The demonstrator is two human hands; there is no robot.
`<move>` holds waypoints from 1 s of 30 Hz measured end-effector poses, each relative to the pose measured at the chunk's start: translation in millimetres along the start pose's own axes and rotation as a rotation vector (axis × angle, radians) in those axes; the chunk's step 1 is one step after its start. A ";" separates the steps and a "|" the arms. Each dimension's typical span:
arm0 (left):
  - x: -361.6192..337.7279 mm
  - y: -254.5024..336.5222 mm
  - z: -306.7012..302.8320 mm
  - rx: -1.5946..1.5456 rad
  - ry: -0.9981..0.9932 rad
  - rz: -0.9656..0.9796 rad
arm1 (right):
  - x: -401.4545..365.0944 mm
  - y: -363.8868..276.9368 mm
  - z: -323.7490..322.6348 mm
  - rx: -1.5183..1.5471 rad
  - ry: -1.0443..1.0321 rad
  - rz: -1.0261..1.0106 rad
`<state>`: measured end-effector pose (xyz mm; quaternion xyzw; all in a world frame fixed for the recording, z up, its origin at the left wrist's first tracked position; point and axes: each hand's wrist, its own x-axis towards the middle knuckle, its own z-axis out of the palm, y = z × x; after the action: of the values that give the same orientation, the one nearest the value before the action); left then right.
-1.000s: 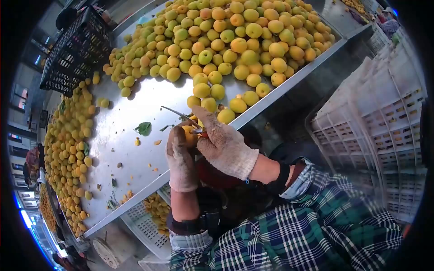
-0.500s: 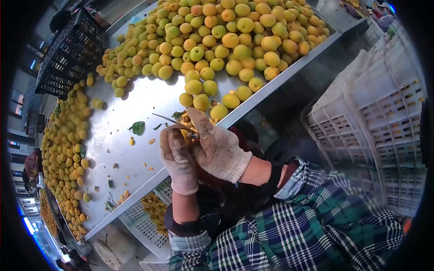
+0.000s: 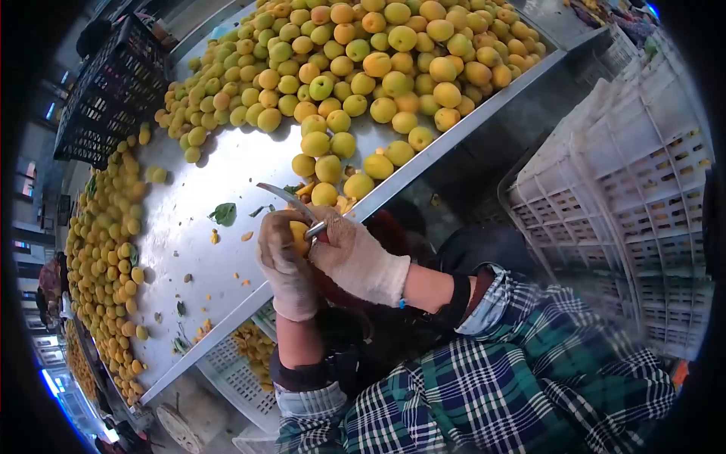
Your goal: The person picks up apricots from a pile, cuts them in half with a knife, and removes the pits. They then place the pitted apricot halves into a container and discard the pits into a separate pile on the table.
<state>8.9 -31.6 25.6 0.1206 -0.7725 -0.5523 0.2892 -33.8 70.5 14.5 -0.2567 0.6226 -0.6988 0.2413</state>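
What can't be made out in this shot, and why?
All in the head view:
Held fruit: partly covered by the left hand.
Knife handle: mostly inside the right hand's grip.
White crate: right side cut off by the dark lens border.
Distant person, far left: too small and blurred to read.

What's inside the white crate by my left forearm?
Yellow fruit shows inside the white crate. The metal table and your left forearm cover part of it; what's behind them can't be seen.
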 end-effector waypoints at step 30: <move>2.7 -0.7 3.1 -0.467 0.254 -0.391 | -21.4 -13.7 9.1 -0.813 0.043 -0.021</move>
<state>4.8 -30.8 25.1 0.2650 -0.5449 -0.7402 0.2914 -12.0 79.2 27.7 -0.3227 0.8505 -0.4031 0.0998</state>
